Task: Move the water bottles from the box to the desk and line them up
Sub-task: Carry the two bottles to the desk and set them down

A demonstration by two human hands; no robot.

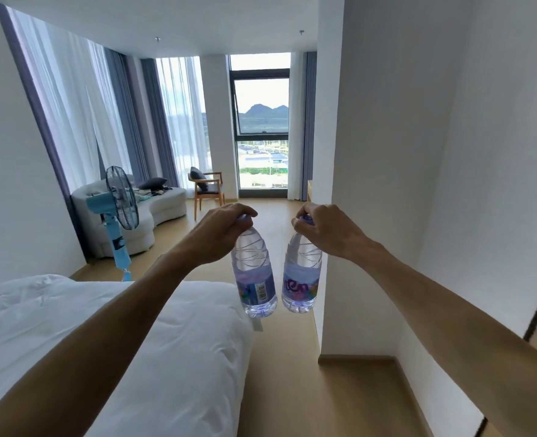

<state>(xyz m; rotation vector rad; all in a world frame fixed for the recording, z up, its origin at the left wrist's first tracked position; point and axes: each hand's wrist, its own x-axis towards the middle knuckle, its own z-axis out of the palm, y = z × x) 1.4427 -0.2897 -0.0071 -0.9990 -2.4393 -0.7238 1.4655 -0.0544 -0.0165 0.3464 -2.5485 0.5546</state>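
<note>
Two clear water bottles with purple labels hang upright in the air in front of me. My left hand (221, 233) grips the left bottle (256, 272) by its purple cap. My right hand (327, 230) grips the right bottle (301, 272) the same way, by the cap. The two bottles hang side by side, a small gap between them, above the wooden floor. Neither the box nor the desk can be clearly made out; only a sliver of light wood (309, 190) shows past the wall corner.
A bed with white bedding (103, 326) fills the lower left. A white wall corner (339, 184) juts out on the right. A wooden floor aisle (279, 373) runs between them. Farther off stand a blue fan (120, 216), a white sofa (153, 206) and a wooden chair (205, 190) by the window.
</note>
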